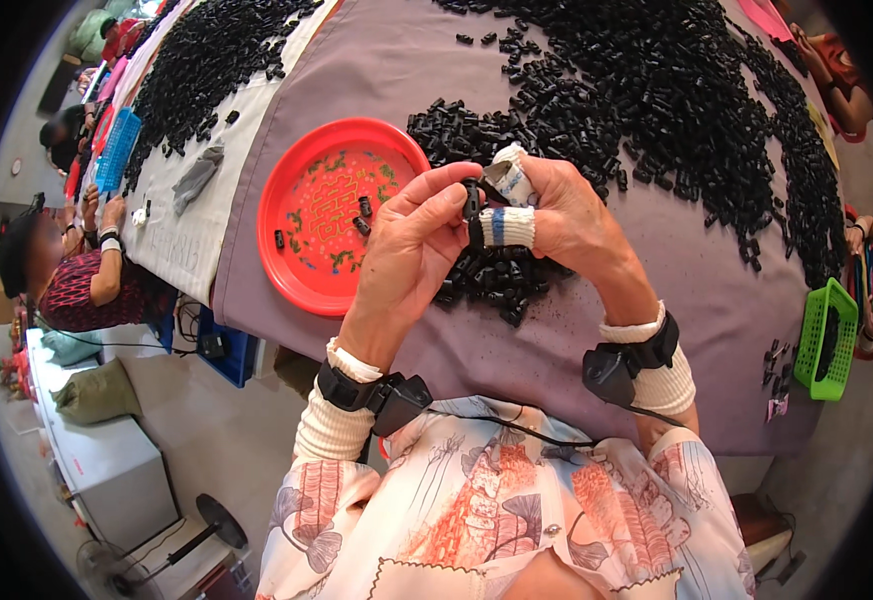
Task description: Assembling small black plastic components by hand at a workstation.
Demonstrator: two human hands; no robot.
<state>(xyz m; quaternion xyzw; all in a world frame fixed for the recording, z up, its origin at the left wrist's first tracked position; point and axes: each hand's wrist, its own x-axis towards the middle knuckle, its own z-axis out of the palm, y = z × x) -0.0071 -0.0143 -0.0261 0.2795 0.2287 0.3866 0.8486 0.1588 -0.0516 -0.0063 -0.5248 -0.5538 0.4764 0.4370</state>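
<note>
A small black cylindrical plastic part [473, 199] is pinched upright between the thumb and fingers of my left hand [411, 232]. My right hand [574, 215] closes on the same part from the other side. White knitted covers with blue stripes wrap its thumb and forefinger; the contact at the fingertips is partly hidden. Below both hands lies a heap of like black parts [504, 290] on the purple-grey cloth [356, 90]. To the left of my left hand is a round red tray [286, 275] with a few black parts in it.
A large pile of black parts [646, 90] spreads across the far right of the table. A green basket [824, 340] stands at the right edge, near some loose small pieces [776, 380]. On the left, a person [81, 270] sits at another black pile [211, 60] beside a blue basket [117, 150].
</note>
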